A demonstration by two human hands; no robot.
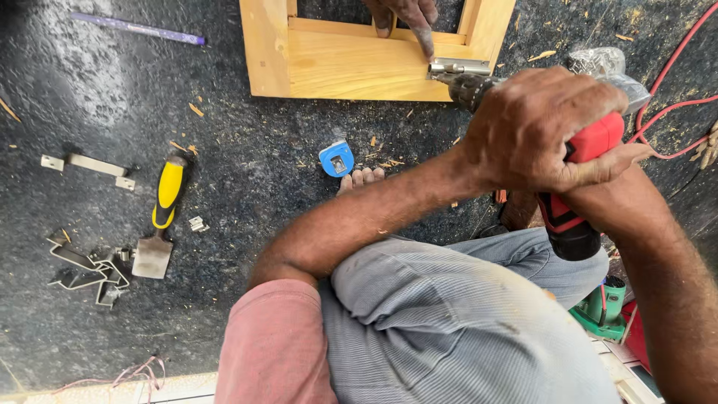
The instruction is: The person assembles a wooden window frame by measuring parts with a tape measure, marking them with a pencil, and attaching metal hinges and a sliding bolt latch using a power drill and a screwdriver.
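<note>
Both my hands grip a red and black power drill [594, 138]. My left hand [538, 123] wraps over the top of its body. My right hand [609, 168] holds the handle beneath and is mostly hidden by the left. The drill's black chuck [467, 86] points left at a metal hinge [456, 67] lying on a light wooden frame [344, 67]. Another person's hand [407, 15] reaches in from the top edge, one finger pressed on the frame just beside the hinge.
On the dark speckled floor lie a yellow-handled chisel [164, 202], a blue tape measure [336, 158], a flat metal bracket [90, 164], several bent metal pieces [86, 269] and a purple pencil [138, 28]. A red cable [673, 97] runs at right, a green tool [602, 307] below it.
</note>
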